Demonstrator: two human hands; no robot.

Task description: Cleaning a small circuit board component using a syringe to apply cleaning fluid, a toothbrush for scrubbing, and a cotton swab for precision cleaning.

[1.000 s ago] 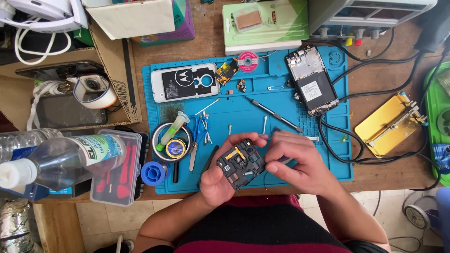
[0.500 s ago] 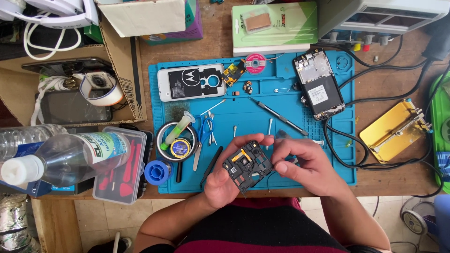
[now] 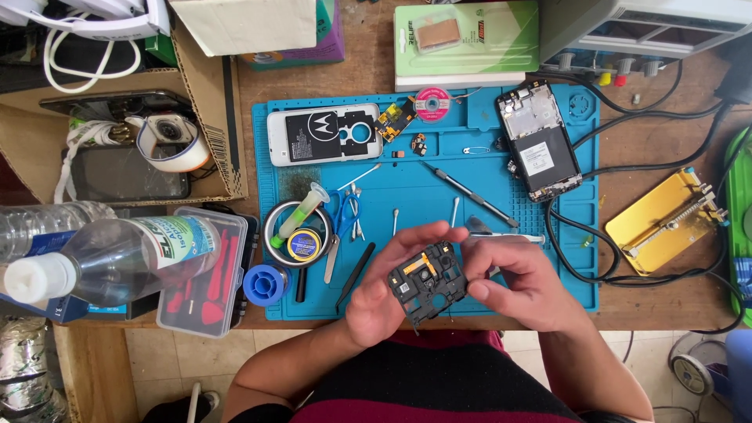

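Above the blue repair mat's (image 3: 439, 274) near edge, the left hand (image 3: 380, 301) and right hand (image 3: 521, 282) met palm-inward, fingers (image 3: 423, 235) curled, gripping a black phone midframe (image 3: 427, 283) between them.

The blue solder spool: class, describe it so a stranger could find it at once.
Start at the blue work mat and go to its lower left corner. The solder spool sits there, just below the round metal dish; it alone is a small blue reel with a hollow centre.

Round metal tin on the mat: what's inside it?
The round metal tin holds a green-tipped syringe, leaning over its rim, and a small yellow-and-blue tin. The bottom beneath them is covered.
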